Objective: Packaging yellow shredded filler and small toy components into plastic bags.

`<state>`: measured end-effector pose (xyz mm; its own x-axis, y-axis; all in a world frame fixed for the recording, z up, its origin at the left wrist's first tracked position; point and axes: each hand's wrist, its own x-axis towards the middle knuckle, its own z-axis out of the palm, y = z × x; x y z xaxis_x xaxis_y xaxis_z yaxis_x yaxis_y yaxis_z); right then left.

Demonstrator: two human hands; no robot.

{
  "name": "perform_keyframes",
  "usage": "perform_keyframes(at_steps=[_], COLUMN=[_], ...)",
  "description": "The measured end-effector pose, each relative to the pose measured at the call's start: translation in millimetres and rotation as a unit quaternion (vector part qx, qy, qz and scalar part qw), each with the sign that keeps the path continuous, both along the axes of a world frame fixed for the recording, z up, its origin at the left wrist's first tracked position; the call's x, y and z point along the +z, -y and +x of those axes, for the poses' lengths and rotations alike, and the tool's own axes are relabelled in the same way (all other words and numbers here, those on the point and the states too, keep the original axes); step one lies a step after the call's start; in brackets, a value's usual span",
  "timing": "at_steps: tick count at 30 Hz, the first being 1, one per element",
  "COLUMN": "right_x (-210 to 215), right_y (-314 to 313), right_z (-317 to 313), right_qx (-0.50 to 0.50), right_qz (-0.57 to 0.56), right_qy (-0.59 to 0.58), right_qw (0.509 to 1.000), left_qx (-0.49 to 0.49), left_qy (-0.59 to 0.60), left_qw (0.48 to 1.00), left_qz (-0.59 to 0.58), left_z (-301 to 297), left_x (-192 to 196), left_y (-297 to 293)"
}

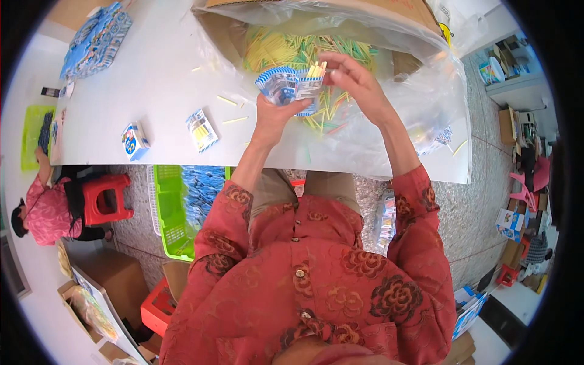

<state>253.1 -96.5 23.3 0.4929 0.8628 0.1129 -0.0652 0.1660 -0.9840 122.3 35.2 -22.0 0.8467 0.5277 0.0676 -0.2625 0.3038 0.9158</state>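
Observation:
My left hand (277, 115) is closed around a fan of small blue-and-white striped packets (278, 82), above the table in front of the carton. Out of the top of the nearest packet stands a bunch of thin pale-yellow sticks (316, 70). My right hand (356, 82) comes from the right, its curved thumb and fingers at the tops of these sticks. Behind both hands, loose yellow, green and pink sticks (286, 52) lie heaped in a plastic-lined cardboard carton (222, 36) tipped toward me. Some have spilled onto the clear plastic and the white table (167, 79).
A filled packet (201, 130) and a small blue-and-white box (135, 141) lie left on the table. Stacked blue packets (97, 39) lie far left. Below the edge stands a green basket (173, 213) with blue packets. Another person (52, 210) sits left, near a red stool (106, 198).

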Motion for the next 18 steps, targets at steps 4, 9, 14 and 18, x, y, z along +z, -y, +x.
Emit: perform_keyframes(at_steps=[4,9,14,18], right_x=[-8,-6,9,9], right_y=[4,-1,-6,-8], right_z=[-13,-22,-38,-45], right_qx=[0.038,0.020,0.007,0.012], right_qz=[-0.049,-0.042,-0.006,-0.020], right_qy=[0.035,0.062,0.066,0.083], right_qw=[0.998,0.997,0.998,0.996], left_qx=[-0.019,-0.020,0.045,0.050], left_qy=[-0.001,-0.003,0.013,0.002], left_qw=[1.000,1.000,0.999,0.999], left_qz=[-0.001,-0.009,-0.014,0.006], left_z=[-15,-34,-54,-56], left_x=[10,16,8,22], left_y=[2,-2,-17,-13])
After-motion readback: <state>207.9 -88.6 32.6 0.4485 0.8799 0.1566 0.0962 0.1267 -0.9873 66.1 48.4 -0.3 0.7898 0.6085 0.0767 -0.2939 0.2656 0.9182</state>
